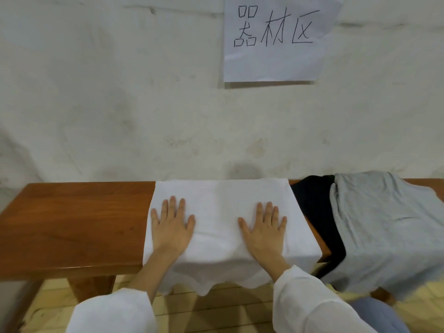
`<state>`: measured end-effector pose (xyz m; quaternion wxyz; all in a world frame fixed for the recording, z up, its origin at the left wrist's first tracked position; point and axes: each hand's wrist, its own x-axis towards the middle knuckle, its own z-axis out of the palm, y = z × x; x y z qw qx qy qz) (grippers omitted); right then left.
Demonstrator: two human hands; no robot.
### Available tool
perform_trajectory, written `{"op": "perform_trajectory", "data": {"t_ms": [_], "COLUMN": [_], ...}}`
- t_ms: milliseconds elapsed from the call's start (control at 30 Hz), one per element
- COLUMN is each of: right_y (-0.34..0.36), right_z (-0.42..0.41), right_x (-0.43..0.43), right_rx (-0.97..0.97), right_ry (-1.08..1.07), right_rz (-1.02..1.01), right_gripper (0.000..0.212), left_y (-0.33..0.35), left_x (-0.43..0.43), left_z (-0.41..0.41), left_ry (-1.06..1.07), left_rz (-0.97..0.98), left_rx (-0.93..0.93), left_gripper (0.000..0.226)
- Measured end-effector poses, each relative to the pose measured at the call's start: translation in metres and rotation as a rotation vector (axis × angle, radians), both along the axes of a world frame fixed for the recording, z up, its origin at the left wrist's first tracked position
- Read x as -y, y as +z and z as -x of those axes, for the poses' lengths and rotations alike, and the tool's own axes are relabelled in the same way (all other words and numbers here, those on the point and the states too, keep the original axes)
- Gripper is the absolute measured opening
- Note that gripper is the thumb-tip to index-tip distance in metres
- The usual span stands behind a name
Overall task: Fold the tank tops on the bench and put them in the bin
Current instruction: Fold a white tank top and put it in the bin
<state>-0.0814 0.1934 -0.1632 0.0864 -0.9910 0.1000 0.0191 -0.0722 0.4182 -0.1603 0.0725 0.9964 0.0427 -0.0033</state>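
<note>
White tank top [223,207] lies spread flat on the wooden bench [72,227], near hem hanging over the bench's front edge. Left hand [171,227] and right hand [263,230] both press flat on it, fingers straight, gripping nothing. Looks like smoothing before the first fold. On the bench just right of the white top: black tank top [312,203] and grey tank top [382,227], unfolded, heaped. No bin in view. Task early; all three tops left to fold and bin.

A white tank top [223,212] lies flat across the bench [72,224], its near edge overhanging. Beside it, a grey top [379,227] covers a black top [312,203].
</note>
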Motion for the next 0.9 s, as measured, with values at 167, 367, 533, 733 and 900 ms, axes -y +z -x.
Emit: {"op": "perform_trajectory", "data": {"t_ms": [167, 367, 533, 733, 900], "right_y": [0.005, 0.008, 0.007, 0.023, 0.015], "right_z": [0.03, 0.038, 0.044, 0.05, 0.101], "right_x": [-0.008, -0.008, 0.003, 0.021, 0.028], "right_rx": [-0.038, -0.073, -0.097, -0.006, 0.098], "right_ry": [-0.014, 0.004, 0.072, 0.197, 0.548], "right_rz": [0.023, 0.018, 0.012, -0.055, -0.132], "right_gripper": [0.081, 0.081, 0.092, 0.067, 0.028], "left_y": [0.002, 0.002, 0.0, 0.008, -0.01], "left_x": [-0.004, -0.007, -0.005, -0.004, 0.013], "left_z": [0.026, 0.037, 0.043, 0.05, 0.101], "left_ry": [0.015, 0.001, 0.023, -0.02, -0.448], "left_rz": [-0.04, -0.035, -0.044, 0.048, 0.253], "left_rx": [-0.057, -0.055, -0.069, 0.113, 0.334], "left_gripper": [0.062, 0.063, 0.065, 0.051, 0.03]}}
